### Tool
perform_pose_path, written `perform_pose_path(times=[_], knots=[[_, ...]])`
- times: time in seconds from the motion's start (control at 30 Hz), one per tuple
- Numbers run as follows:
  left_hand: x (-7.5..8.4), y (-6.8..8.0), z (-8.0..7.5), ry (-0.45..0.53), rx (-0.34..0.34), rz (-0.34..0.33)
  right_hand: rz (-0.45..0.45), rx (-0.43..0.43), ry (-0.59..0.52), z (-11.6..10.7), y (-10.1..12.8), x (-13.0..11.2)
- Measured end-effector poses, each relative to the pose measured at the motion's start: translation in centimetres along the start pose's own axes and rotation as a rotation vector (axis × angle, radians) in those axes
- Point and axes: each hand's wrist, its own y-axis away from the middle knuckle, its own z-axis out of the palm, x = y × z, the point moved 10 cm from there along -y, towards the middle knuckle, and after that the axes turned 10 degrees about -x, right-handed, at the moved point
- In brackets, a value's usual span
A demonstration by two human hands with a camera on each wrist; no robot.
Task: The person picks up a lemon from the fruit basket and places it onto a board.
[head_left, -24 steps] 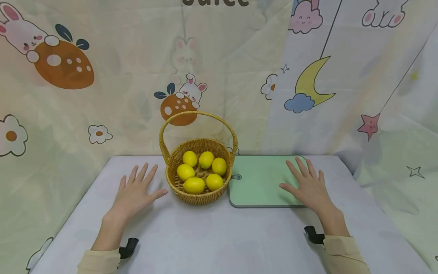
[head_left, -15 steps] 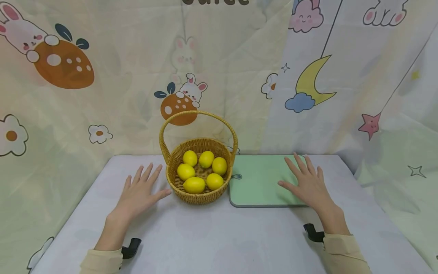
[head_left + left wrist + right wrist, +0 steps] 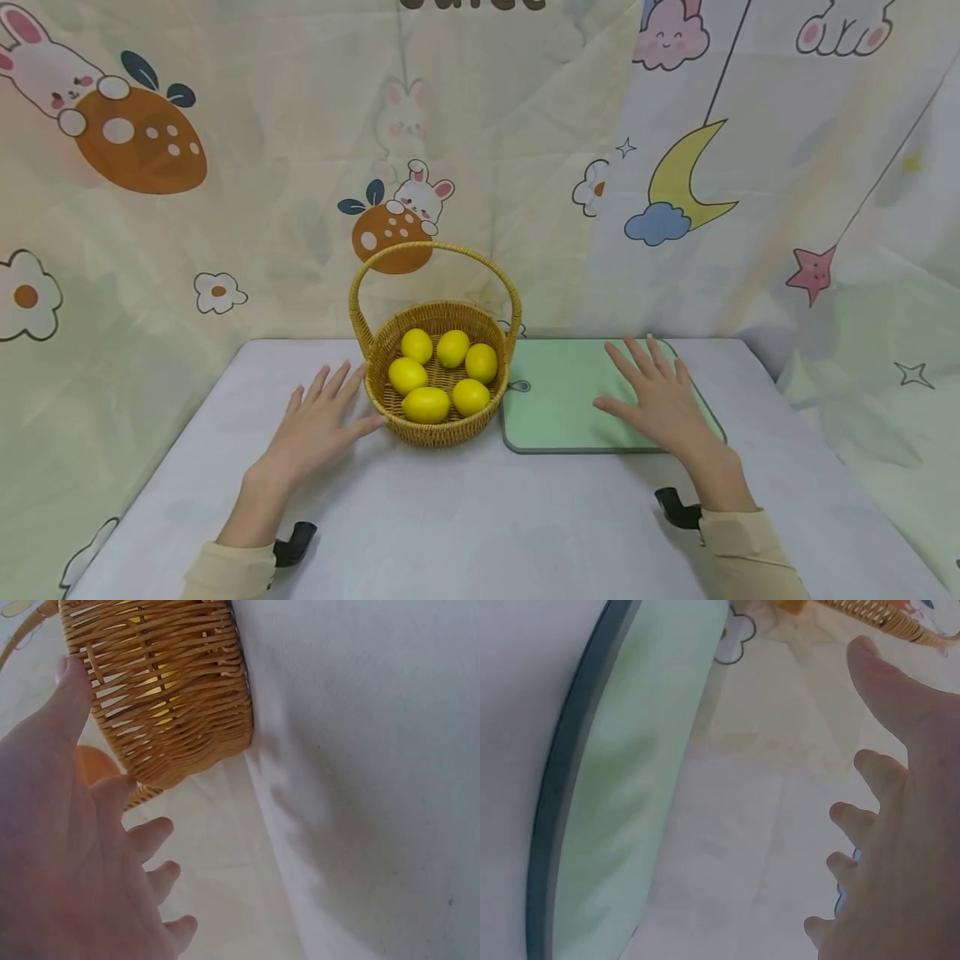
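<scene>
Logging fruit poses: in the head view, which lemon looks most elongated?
The front-left lemon in the basket: it stretches sideways, while the other five look rounder.

Bench top [image 3: 480, 525]: matt, smooth-looking. Near its back edge, I record the basket [image 3: 438, 435]: woven wicker-like strands, rough and ribbed, slight sheen. Lemons [image 3: 426, 406] within: smooth, faintly glossy. Board [image 3: 562, 400] along the same edge: smooth, matt, plastic-looking. Backdrop [image 3: 517, 125] behind: matt printed cloth, creased. My sleeves [image 3: 232, 571]: matt cloth. Black wrist fittings [image 3: 296, 543]: plastic-looking, matt.
</scene>
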Motion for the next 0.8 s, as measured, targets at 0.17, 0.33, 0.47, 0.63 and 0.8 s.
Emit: perform_pose_path(times=[0.17, 0.33, 0.47, 0.63, 0.8], knots=[[0.0, 0.0, 0.2, 0.038, -0.012, -0.01, -0.034, -0.017, 0.004, 0.2, -0.2, -1.4], [0.0, 0.0, 0.4, 0.057, -0.014, -0.014, -0.063, -0.033, -0.018, 0.4, -0.7, -2.8], [0.3, -0.1, 0.5, 0.065, -0.019, -0.006, -0.102, -0.053, -0.047, 0.9, -1.1, -3.9], [0.6, -0.2, 0.7, 0.124, -0.028, 0.015, -0.16, -0.073, -0.076, 1.5, -1.5, -5.5], [0.3, -0.4, 1.5, 0.243, -0.076, 0.019, -0.224, -0.079, -0.131, 1.3, -1.7, -7.5]])
